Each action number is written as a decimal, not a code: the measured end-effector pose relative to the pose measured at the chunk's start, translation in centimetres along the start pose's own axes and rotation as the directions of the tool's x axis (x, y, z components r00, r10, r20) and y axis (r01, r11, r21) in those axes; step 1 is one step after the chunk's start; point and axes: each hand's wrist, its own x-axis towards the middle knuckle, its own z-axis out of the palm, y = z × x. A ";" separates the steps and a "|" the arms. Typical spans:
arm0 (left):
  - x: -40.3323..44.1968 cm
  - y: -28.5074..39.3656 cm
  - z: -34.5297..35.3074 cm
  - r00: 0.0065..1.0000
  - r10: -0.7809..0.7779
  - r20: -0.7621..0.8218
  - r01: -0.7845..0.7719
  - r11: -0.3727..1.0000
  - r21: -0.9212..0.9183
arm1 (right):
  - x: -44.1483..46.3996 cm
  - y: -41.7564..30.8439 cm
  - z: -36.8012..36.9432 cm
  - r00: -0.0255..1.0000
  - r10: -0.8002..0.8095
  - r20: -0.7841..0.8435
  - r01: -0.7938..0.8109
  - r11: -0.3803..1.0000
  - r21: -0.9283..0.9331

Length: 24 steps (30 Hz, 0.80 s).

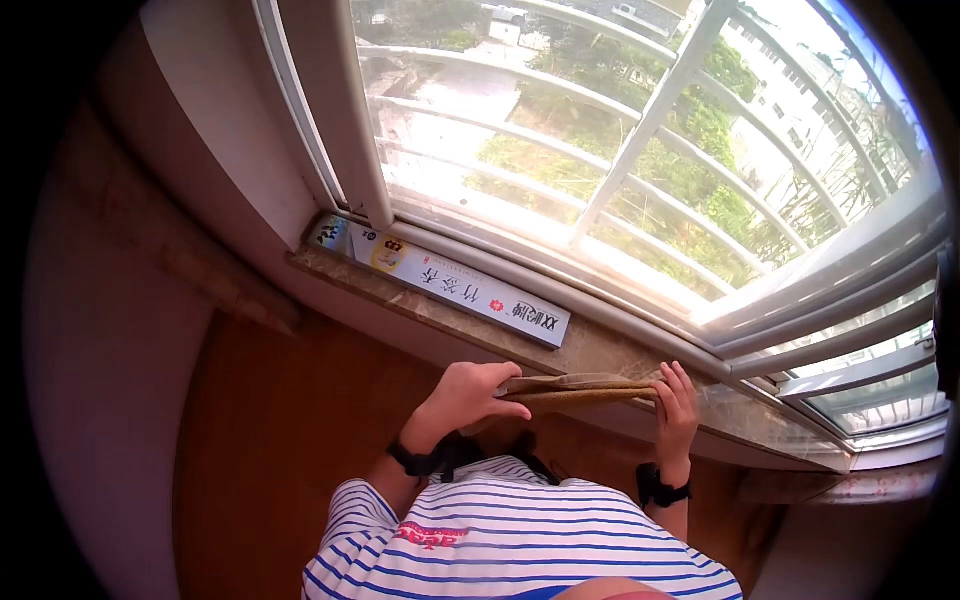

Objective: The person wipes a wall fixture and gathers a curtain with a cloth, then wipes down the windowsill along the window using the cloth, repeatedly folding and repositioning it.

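A brown folded cloth [580, 392] is stretched level between my two hands, in front of the window sill. My left hand [465, 393] pinches its left end between thumb and fingers. At the other end, my right hand [677, 400] is closed on the cloth, fingers pointing up and the thumb mostly hidden. A paler layer shows along the cloth's upper edge. Just beyond my left hand, a long white box [450, 285] with printed characters lies on the sill.
The brown marble sill [630, 365] runs beneath a window with white bars [620, 165]. A second window section [870, 390] is at the right. Below is the reddish-brown floor [270, 440]. A wall [215, 110] stands at the left.
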 end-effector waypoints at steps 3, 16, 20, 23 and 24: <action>4.3 2.2 -0.2 0.981 0.156 -0.113 -0.148 0.986 0.074 | 1.2 1.0 -4.0 0.988 -0.067 -0.142 0.053 0.993 -0.102; 11.4 4.9 14.8 0.890 0.385 0.243 -0.413 0.908 0.072 | -1.2 2.5 -5.8 0.966 -0.204 -0.159 0.206 0.978 -0.004; 11.0 3.5 13.3 0.889 0.457 0.034 -0.458 0.881 0.121 | -2.7 3.2 -8.1 0.954 -0.172 -0.246 0.175 0.985 -0.012; 12.5 5.0 10.5 0.857 0.516 -0.016 -0.511 0.853 0.107 | -2.3 4.8 -10.0 0.943 -0.140 -0.302 0.153 0.988 0.021; 12.7 5.7 9.8 0.855 0.518 0.012 -0.518 0.855 0.021 | -2.4 5.6 -10.7 0.937 -0.124 -0.325 0.139 0.990 0.024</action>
